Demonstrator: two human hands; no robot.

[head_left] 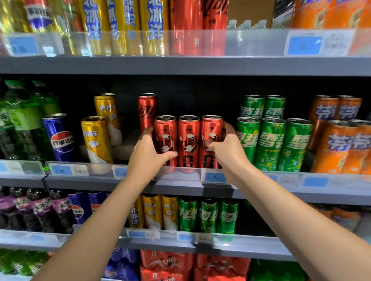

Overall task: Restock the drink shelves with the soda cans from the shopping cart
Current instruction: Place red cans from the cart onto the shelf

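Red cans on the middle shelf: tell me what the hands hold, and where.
The left hand and right hand clamp the row of three red cans by its two outer sides.

Both bare forearms reach up and forward, converging; the left hand [147, 151] curls with its thumb pointing toward the other hand, fingers wrapped out of sight behind. The right hand [226, 145] mirrors it just beside, wrist bent, thumb pointing left.

Red cans [189, 140] (black-and-white lettering); green cans [271, 141]; orange cans [341, 146]; grey shelf [183, 185]
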